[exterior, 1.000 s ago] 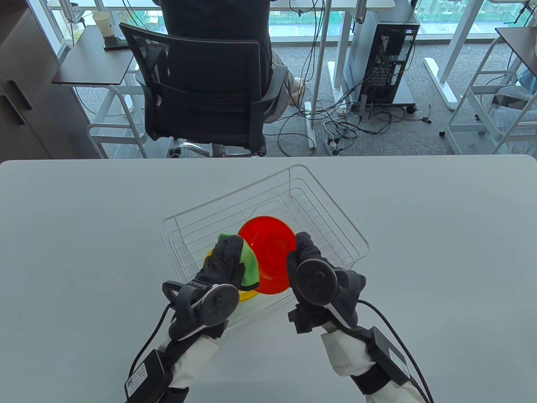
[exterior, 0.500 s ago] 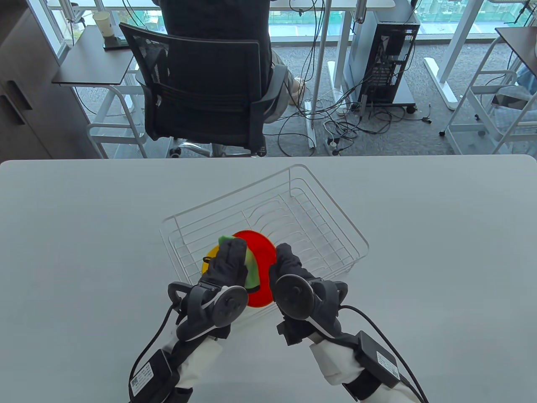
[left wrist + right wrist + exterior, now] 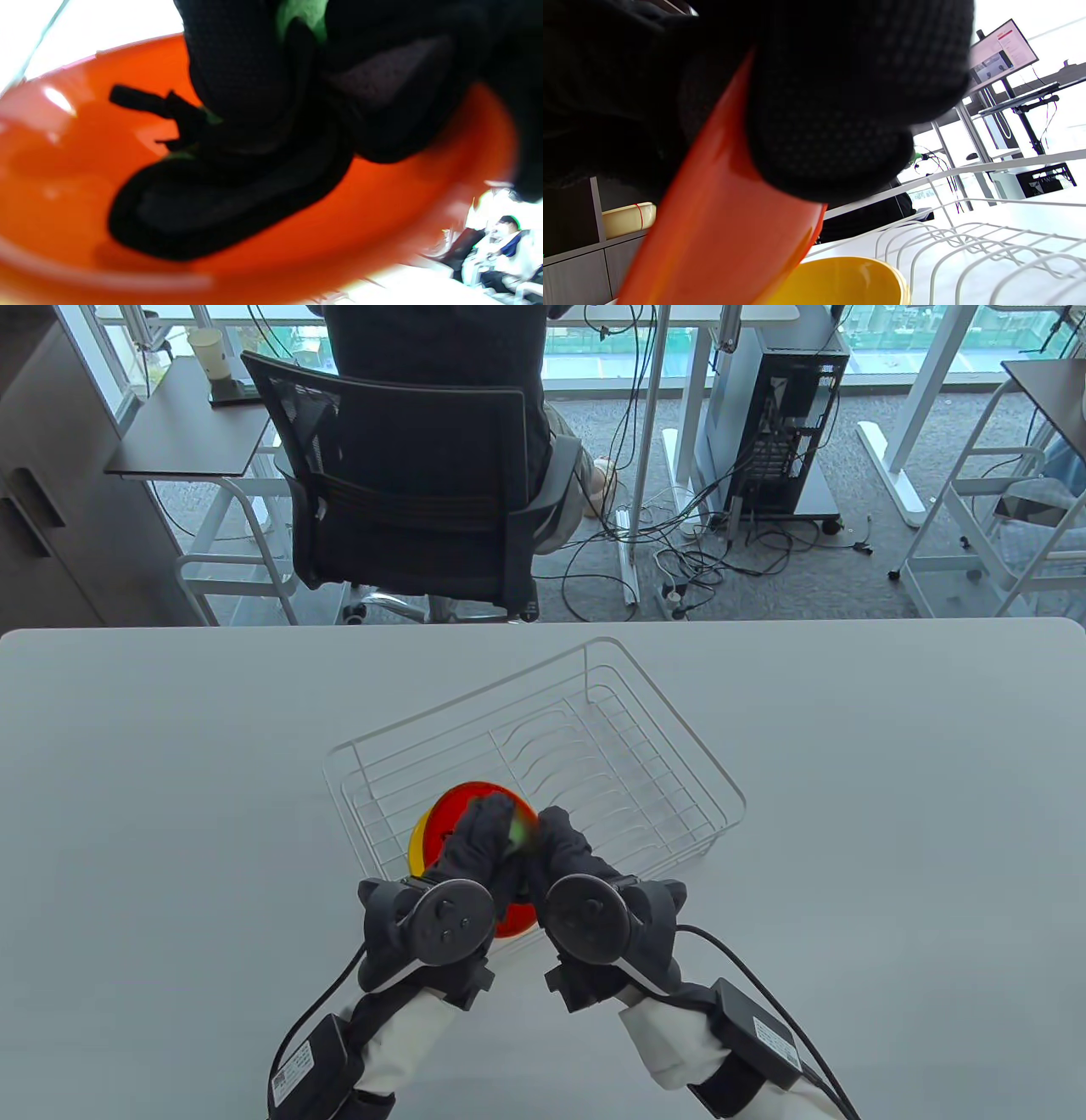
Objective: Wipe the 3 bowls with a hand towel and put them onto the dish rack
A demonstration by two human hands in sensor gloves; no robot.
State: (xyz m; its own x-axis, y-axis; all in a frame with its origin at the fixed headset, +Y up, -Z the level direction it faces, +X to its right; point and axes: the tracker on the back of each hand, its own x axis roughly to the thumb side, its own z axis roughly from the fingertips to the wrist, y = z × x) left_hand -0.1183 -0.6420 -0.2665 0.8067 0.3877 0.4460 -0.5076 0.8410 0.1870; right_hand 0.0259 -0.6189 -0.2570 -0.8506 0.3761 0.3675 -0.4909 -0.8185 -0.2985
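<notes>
The wide white desk [image 3: 170, 780] lies bare left and right of centre. The white wire dish rack [image 3: 670, 746] runs diagonally, its upper-right half free. At its lower-left end the translucent red plastic bowl [image 3: 454, 810] stands tilted on edge above the yellow plastic bowl [image 3: 416, 848]. The right hand [image 3: 564, 848] pinches the red rim; the left hand [image 3: 475, 840] presses the green hand towel [image 3: 519, 833] into it, fingers [image 3: 237, 59] curled.
</notes>
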